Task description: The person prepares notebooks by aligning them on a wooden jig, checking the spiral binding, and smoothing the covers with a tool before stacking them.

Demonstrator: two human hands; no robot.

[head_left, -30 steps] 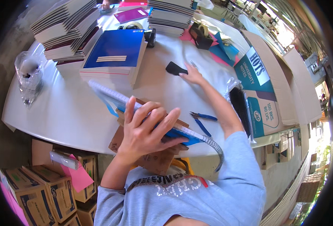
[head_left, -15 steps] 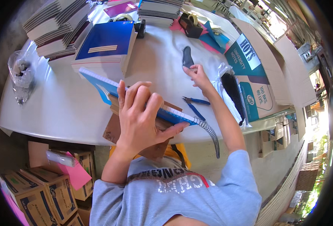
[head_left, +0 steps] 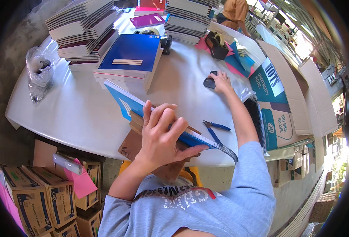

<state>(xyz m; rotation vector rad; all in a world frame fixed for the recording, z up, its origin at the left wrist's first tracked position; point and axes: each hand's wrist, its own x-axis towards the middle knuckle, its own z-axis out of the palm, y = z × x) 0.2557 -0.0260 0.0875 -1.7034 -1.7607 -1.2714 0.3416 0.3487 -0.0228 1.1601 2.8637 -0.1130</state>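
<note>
My left hand (head_left: 160, 136) grips a tilted blue notebook (head_left: 129, 104) near the front edge of the table, thumb along its near side. A dark spiral coil (head_left: 228, 151) runs out from the notebook's right end and curves toward my right sleeve. Brown wooden pieces (head_left: 136, 125) lie under the notebook, partly hidden by my hand. Farther out, my right hand (head_left: 221, 82) is closed over a small dark, rounded object (head_left: 209, 81) on the table; its kind is unclear. Between the notebook and my right forearm lie blue-handled cutting pliers (head_left: 216, 130).
Stacked spiral notebooks (head_left: 77, 35) and a pile topped by a blue notebook (head_left: 129, 53) stand at the back left. Tape dispensers (head_left: 216, 45) sit farther back. A large carton (head_left: 275, 98) and a bag of black coils (head_left: 254, 114) flank my right arm. A person (head_left: 234, 14) stands beyond.
My right hand and the dark object have shifted, the object now turned and more covered by my fingers. The view has moved, and a person has appeared at the back. My left hand keeps its hold.
</note>
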